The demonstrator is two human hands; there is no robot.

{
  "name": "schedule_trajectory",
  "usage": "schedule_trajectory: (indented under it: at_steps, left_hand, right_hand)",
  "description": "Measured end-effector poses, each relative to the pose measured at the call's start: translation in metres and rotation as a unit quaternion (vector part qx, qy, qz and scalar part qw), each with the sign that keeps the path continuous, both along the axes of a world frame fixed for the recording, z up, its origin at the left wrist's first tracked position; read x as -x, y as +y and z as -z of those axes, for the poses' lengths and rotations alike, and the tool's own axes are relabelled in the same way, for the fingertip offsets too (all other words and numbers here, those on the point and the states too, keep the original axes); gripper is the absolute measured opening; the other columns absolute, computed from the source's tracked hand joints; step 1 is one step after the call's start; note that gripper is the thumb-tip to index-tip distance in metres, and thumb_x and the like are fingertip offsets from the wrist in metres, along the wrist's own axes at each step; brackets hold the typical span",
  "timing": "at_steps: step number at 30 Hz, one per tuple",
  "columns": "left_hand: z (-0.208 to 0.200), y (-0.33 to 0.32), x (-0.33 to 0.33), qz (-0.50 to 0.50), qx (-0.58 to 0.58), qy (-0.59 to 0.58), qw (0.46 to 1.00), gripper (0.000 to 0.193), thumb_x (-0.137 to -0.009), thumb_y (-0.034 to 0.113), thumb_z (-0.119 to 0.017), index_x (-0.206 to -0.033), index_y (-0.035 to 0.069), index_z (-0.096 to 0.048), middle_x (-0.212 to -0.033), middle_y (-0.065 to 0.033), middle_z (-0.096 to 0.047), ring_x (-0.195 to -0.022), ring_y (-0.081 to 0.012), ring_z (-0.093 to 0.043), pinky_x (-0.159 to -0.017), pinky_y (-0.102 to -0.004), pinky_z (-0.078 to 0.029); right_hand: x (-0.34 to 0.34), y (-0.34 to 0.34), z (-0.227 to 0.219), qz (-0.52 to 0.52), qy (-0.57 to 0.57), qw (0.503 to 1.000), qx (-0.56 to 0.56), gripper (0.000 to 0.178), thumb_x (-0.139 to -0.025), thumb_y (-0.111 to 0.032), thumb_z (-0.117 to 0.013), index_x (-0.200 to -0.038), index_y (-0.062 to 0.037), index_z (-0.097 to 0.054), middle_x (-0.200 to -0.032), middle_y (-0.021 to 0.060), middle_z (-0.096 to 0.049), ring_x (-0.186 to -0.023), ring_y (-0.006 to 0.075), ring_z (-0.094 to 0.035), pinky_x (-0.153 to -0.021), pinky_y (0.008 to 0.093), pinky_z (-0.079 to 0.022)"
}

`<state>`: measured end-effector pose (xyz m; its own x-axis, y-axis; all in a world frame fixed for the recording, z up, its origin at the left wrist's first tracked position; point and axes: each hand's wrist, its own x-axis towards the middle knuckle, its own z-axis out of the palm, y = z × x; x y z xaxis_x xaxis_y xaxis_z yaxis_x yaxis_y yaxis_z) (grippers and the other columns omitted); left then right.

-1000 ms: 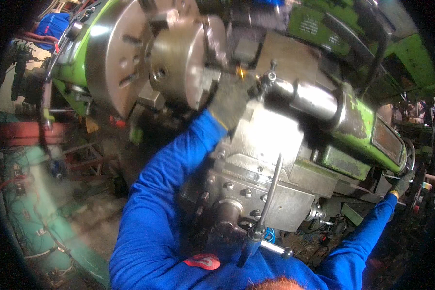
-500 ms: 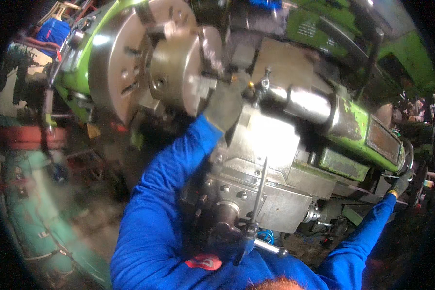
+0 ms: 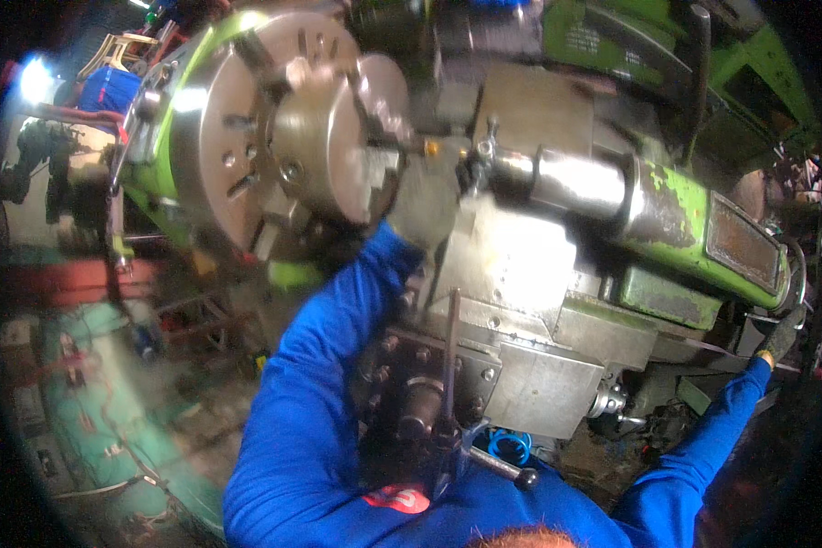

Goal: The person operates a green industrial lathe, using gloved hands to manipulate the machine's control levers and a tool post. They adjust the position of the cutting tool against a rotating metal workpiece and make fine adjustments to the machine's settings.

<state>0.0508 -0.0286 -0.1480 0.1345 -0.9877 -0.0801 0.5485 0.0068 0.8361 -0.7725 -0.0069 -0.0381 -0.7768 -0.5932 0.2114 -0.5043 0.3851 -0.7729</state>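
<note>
My left hand [image 3: 425, 199], in a dark grey glove, is raised between the lathe chuck [image 3: 324, 151] and the tailstock end. The back of the glove faces me, beside a chuck jaw [image 3: 374, 173]. Its fingers are blurred and partly hidden, so whether they grip anything is unclear. A small orange-yellow spot shows by the fingertips. Just right of them is the blurred metal fitting [image 3: 479, 166] at the tip of the shiny tailstock quill [image 3: 575, 181]. Far to the right, my gloved right hand [image 3: 781, 336] is closed on the rim of the tailstock handwheel [image 3: 800, 274].
A large slotted faceplate [image 3: 233, 151] stands behind the chuck. Below my left hand lie the bright metal slide [image 3: 511, 265] and an upright lever [image 3: 452, 356]. A ball-ended handle [image 3: 525, 478] juts out close to my body. The green tailstock body [image 3: 685, 215] fills the right side.
The whole view has shifted and tilted slightly. My left hand stays between chuck and tailstock, and my right hand stays at the handwheel. The quill's fitting appears a little closer to my left hand.
</note>
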Motion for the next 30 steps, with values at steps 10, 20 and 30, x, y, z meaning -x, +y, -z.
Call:
schedule_trajectory:
  at_steps: [10, 20, 30]
  left_hand:
    - [-0.086, 0.068, -0.021, 0.187, 0.066, -0.318, 0.927, 0.044, -0.102, 0.029, -0.053, -0.133, -0.002, -0.05, -0.126, -0.0113, -0.06, -0.115, -0.0203, -0.058, -0.102, -0.0329, -0.046]
    - [-0.182, 0.284, -0.009, -0.232, -0.101, -0.285, 0.925, 0.035, -0.098, 0.017, -0.058, -0.127, -0.003, -0.057, -0.117, -0.0108, -0.063, -0.109, -0.0203, -0.06, -0.097, -0.0318, -0.047]
    - [-0.191, 0.289, 0.073, -0.279, -0.073, -0.56, 0.777, 0.038, -0.095, 0.028, -0.065, -0.122, 0.002, -0.06, -0.111, -0.0164, -0.064, -0.106, -0.0301, -0.061, -0.093, -0.0391, -0.048]
  right_hand:
    - [0.011, -0.039, -0.007, -0.056, -0.048, 0.997, 0.021, 0.041, -0.099, -0.031, -0.056, -0.121, 0.0023, -0.063, -0.116, 0.0105, -0.065, -0.1, 0.0197, -0.061, -0.088, 0.0364, -0.05]
    - [-0.146, 0.004, -0.098, -0.137, 0.077, 0.978, 0.138, 0.038, -0.099, -0.028, -0.057, -0.12, 0.0028, -0.063, -0.116, 0.0103, -0.065, -0.1, 0.0192, -0.06, -0.088, 0.0359, -0.05]
    - [-0.503, 0.072, -0.065, -0.723, 0.124, 0.643, -0.22, 0.037, -0.095, -0.027, -0.059, -0.119, -0.0004, -0.062, -0.104, 0.0185, -0.07, -0.093, 0.0279, -0.067, -0.084, 0.0374, -0.054]
